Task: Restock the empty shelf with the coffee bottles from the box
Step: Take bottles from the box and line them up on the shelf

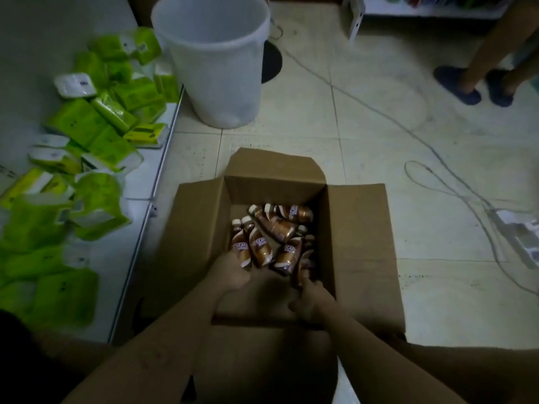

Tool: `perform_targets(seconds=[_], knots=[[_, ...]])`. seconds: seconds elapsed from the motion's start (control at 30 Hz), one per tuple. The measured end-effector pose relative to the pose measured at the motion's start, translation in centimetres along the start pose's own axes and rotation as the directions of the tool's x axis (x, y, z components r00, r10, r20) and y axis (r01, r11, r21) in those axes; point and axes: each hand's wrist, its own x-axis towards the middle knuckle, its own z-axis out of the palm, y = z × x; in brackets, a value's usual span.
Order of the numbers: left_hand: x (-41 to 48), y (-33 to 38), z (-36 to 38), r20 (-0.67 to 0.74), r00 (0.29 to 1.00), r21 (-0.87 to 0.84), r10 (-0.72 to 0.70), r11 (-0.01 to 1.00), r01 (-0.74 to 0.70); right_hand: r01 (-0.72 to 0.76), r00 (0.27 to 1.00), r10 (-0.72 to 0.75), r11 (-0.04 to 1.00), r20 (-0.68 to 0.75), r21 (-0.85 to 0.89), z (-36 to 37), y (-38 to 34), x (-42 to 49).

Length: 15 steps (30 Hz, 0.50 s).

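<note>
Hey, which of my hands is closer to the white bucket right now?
Left. The left hand grips a coffee bottle at the left of the box, toward the white bucket; the right hand is farther back and to the right.

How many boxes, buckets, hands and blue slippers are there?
Cardboard box: 1
White bucket: 1
Hands: 2, the left hand gripping a coffee bottle, the right hand gripping another
Blue slippers: 2
Total: 6
</note>
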Motion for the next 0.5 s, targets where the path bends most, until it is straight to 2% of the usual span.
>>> perform_targets(seconds=[0.13,0.23,0.33,0.43,0.5], knots=[[4.7,-1.7,2.5,0.017,0.997,0.015,-0.071,0.997,0.070,0.040,0.998,-0.038,0.998,-0.058,0.043,1.1,-0.1,3.8],[8.2,-3.1,3.7,-0.008,0.992,-0.032,-0.130,0.991,0.129,-0.024,0.989,0.035,0.997,-0.147,0.078,2.1,0.1,6.9],[11.2,-4.1,4.5,-0.079,0.974,-0.086,-0.214,0.974,0.208,-0.096,0.981,0.109,0.992,-0.158,0.087,3.2,0.7,8.8],[13.1,-4.3,4.9,-0.068,0.972,-0.122,-0.227,0.968,0.218,-0.124,0.974,0.137,0.989,-0.182,0.081,4.3,1.3,9.8],[14.0,-4.4,5.4,-0.112,0.962,-0.154,-0.249,0.961,0.230,-0.135,0.952,0.153,0.987,-0.264,0.087,4.9,1.4,10.2]])
